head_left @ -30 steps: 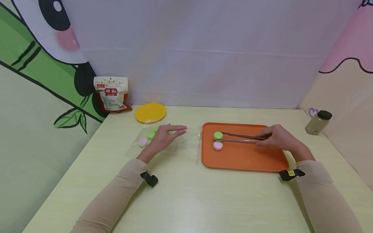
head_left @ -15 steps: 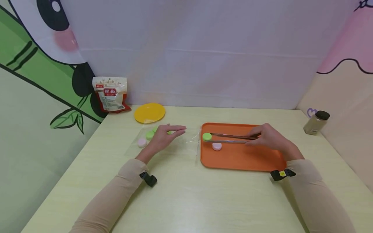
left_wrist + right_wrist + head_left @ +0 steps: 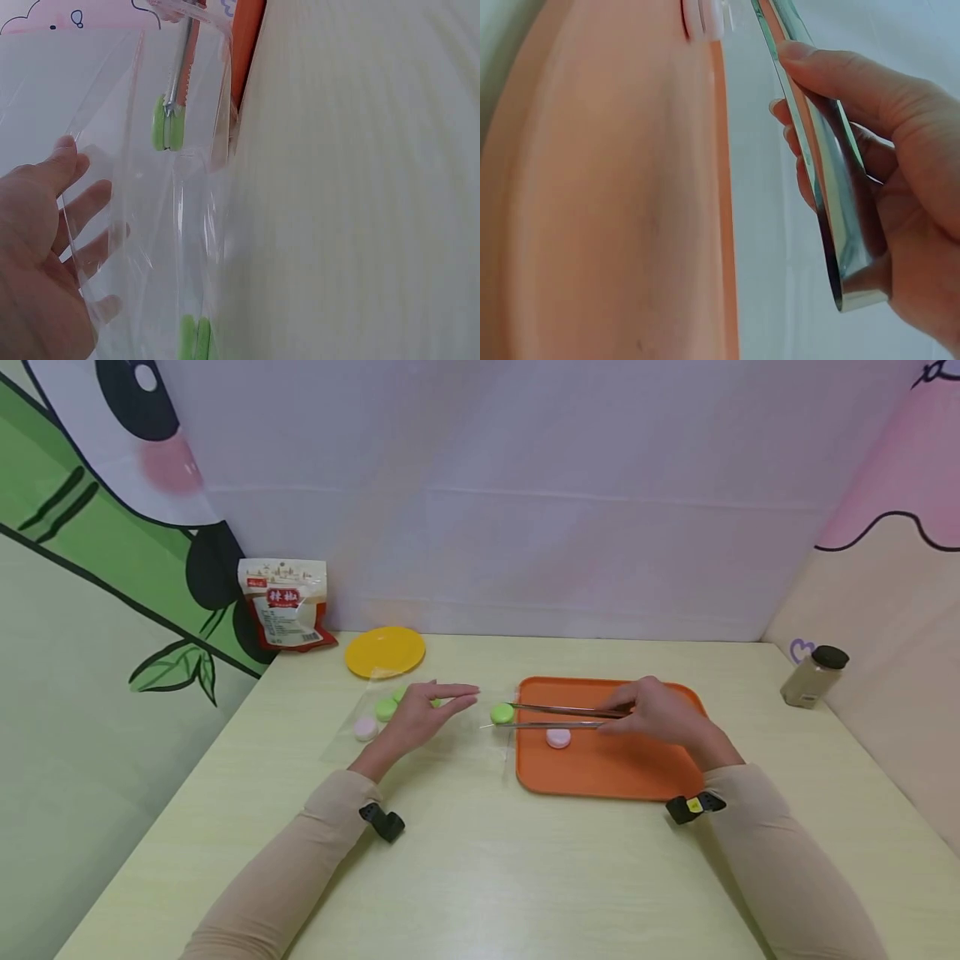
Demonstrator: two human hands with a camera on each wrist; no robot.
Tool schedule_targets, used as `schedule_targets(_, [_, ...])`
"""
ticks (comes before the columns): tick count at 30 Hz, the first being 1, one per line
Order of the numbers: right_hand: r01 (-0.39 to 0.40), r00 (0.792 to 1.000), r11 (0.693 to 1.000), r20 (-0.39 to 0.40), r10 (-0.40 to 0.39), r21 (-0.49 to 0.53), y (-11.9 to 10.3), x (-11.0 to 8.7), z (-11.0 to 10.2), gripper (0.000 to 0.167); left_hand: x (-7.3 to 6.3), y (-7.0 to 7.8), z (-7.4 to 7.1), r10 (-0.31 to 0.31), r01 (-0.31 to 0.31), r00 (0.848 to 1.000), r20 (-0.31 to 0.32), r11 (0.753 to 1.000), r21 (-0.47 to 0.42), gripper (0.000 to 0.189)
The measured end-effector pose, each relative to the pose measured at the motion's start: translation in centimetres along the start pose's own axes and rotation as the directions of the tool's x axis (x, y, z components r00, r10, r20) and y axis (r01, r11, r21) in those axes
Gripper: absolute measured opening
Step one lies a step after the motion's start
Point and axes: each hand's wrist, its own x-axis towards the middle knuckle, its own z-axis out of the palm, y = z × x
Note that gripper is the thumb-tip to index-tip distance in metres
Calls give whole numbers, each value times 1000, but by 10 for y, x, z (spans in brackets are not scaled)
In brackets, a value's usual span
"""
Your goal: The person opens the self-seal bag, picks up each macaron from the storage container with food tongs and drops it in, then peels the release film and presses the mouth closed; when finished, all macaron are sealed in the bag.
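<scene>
Metal tongs [image 3: 558, 725] are held by the right hand [image 3: 651, 714]; we find its grip curled round them and a green disc [image 3: 502, 713] between their tips, at the right end of the clear bag [image 3: 150, 225]. A pink disc [image 3: 558, 738] lies on the orange tray [image 3: 630, 768], left part. We record the left hand's [image 3: 416, 710] grip as unclosed, fingers extended against the bag; further discs [image 3: 386, 709] lie inside it.

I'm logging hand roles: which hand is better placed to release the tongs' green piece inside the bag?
Likely the right hand: it grips the tongs, which hold the green piece at the clear bag. The left hand touches the bag without tongs.
</scene>
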Motion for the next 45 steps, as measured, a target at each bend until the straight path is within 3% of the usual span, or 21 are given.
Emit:
schedule_targets(13, [-29,993,996,120,18,89,-32,27,30,29,-2,0,2,26,-26,1000,-2,1000,6,30])
schedule_targets(20, [26,989,996,143,-37,80,-39,39,40,17,-2,0,2,25,-25,1000,-7,1000,-8,30])
schedule_targets(25, [63,985,995,158,-75,80,-45,48,44,18,-2,-1,2,30,-30,999,-13,1000,-5,29])
schedule_targets(35, [70,981,997,178,-75,33,-57,64,56,13,-2,3,0,32,-32,999,-2,999,0,30])
schedule_targets(41, [134,982,991,138,-131,-8,-66,78,68,26,-2,3,0,11,-11,1000,-1,1000,15,31])
schedule_targets(45, [129,981,991,146,-126,-15,-73,84,74,35,-2,4,0,8,-9,1000,6,1000,18,31])
